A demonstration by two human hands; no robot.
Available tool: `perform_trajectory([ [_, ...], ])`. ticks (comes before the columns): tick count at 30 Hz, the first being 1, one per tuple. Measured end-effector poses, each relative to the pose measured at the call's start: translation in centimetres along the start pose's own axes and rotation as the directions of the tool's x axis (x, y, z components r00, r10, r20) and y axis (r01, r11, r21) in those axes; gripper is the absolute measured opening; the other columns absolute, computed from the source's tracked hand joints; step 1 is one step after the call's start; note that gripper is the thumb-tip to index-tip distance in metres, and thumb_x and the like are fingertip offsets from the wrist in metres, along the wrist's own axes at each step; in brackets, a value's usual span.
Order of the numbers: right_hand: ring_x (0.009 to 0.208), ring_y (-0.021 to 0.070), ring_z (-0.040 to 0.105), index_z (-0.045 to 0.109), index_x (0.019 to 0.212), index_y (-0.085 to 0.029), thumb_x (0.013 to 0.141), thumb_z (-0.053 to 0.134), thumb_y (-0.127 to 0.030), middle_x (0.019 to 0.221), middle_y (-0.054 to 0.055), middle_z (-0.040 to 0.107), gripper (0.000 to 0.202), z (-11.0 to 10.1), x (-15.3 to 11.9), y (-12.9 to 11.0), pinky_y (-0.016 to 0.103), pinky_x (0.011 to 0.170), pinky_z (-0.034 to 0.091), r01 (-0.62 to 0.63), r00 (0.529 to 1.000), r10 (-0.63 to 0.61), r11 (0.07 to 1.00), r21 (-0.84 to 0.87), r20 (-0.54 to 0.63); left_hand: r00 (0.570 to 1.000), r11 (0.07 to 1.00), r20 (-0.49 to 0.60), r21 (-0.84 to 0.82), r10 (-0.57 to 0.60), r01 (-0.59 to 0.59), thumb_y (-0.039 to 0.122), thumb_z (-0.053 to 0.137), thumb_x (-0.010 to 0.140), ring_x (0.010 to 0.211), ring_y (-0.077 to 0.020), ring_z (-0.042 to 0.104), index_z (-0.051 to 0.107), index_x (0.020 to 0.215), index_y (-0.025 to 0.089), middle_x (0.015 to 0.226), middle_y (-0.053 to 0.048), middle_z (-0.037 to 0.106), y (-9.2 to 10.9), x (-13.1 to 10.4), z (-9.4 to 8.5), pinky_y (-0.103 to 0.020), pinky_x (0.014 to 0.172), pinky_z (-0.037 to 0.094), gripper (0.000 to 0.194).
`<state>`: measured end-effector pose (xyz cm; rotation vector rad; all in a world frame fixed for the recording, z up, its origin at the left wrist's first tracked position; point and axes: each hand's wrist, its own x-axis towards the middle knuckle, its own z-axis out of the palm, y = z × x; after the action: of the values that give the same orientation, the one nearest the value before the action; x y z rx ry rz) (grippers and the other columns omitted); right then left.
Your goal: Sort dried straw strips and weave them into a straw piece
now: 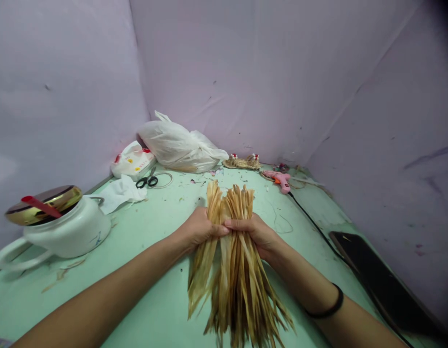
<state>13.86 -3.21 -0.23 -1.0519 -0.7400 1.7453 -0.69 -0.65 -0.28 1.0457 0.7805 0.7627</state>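
A bundle of dry, straw-coloured, long flat strips (242, 275) is in the middle, over the pale green surface (151, 285), with its ends spread like a fan toward the person. Both grips are closed around it: the left hand (199, 227) is clamped on the left part of the strips, the right hand (259, 233) on the thicker right part, and the thumbs meet in front. On the right forearm there is a thin black band (329, 307). Beyond the bundle, to the right, lies a pink glue gun (283, 183) with black cord; to the left are black-handled scissors (147, 181), beside a crumpled white tissue (124, 193). Farther back rests a knotted white plastic bag (176, 147). A round white ceramic mug (67, 237) stands at far left.
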Motion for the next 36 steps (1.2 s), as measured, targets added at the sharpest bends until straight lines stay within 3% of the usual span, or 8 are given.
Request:
perform_trajectory([
  [3,0.061,0.0211,0.065,0.064,0.087,-0.012,0.056,0.072,-0.019,0.07,0.008,0.069,0.033,-0.2,0.1,0.1,0.036,0.067,0.051,0.019,0.997,-0.019,1.0,-0.007,0.08,0.998,0.998,-0.035,-0.047,-0.046,0.044,0.013,0.072,0.046,0.044,-0.0083,0.047,0.061,0.065,0.01,0.049,0.001,0.054,0.2,0.0,0.1,-0.02,0.044,0.036,0.022],
  [6,0.063,0.0218,0.065,0.065,0.086,-0.012,0.056,0.072,-0.021,0.069,0.008,0.069,0.032,-0.3,0.2,0.2,0.037,0.067,0.051,0.045,0.993,-0.041,0.999,-0.027,0.112,0.998,0.998,-0.055,-0.053,-0.037,0.034,0.014,0.072,0.046,0.038,-0.0056,0.04,0.057,0.056,0.01,0.044,0.002,0.049,0.4,0.1,0.0,-0.019,0.039,0.028,0.019],
  [14,0.063,0.0203,0.063,0.066,0.081,-0.012,0.05,0.075,-0.018,0.072,0.006,0.069,0.033,-0.2,0.3,0.4,0.035,0.067,0.049,0.097,0.995,-0.096,0.99,-0.101,0.018,0.989,0.991,-0.146,0.134,0.012,0.007,0.015,0.065,0.048,0.036,-0.0064,0.034,0.05,0.049,0.014,0.038,0.004,0.044,0.6,0.1,0.1,-0.021,0.039,0.024,0.015],
  [22,0.058,0.019,0.061,0.066,0.07,-0.013,0.05,0.067,-0.01,0.063,0.003,0.068,0.02,0.5,0.4,0.9,0.031,0.059,0.049,0.138,0.986,-0.151,0.975,-0.173,-0.064,0.983,0.982,-0.185,0.188,0.007,0.028,0.012,0.06,0.052,0.035,-0.0068,0.033,0.045,0.044,0.016,0.035,0.005,0.04,0.0,0.2,0.4,-0.022,0.039,0.022,0.017],
  [26,0.052,0.0178,0.059,0.067,0.066,-0.013,0.051,0.063,-0.01,0.057,0.003,0.066,0.016,1.2,0.1,1.0,0.03,0.055,0.048,0.143,0.976,-0.171,0.97,-0.196,-0.132,0.983,0.994,-0.184,0.104,-0.018,0.038,0.013,0.063,0.052,0.034,-0.006,0.032,0.046,0.045,0.016,0.035,0.004,0.04,-0.4,0.2,0.7,-0.021,0.038,0.022,0.018],
  [31,0.051,0.0179,0.06,0.066,0.063,-0.012,0.052,0.058,-0.01,0.055,0.004,0.066,0.013,0.9,0.1,0.8,0.03,0.054,0.049,0.098,0.993,-0.106,0.986,-0.136,-0.054,0.994,0.996,-0.092,-0.075,-0.062,0.055,0.016,0.07,0.05,0.038,-0.0061,0.04,0.052,0.056,0.013,0.044,0.003,0.048,-0.7,0.5,0.4,-0.018,0.037,0.028,0.019],
  [36,0.044,0.0158,0.057,0.061,0.052,-0.011,0.049,0.06,-0.008,0.048,0.005,0.062,0.004,-1.6,1.3,-0.5,0.027,0.047,0.048,0.012,0.962,-0.035,0.996,-0.084,-0.27,0.989,0.982,-0.117,-0.175,-0.094,0.073,0.008,0.063,0.059,0.052,-0.0126,0.056,0.054,0.063,0.011,0.055,-0.002,0.054,0.6,1.0,-1.2,-0.018,0.042,0.043,0.01],
])
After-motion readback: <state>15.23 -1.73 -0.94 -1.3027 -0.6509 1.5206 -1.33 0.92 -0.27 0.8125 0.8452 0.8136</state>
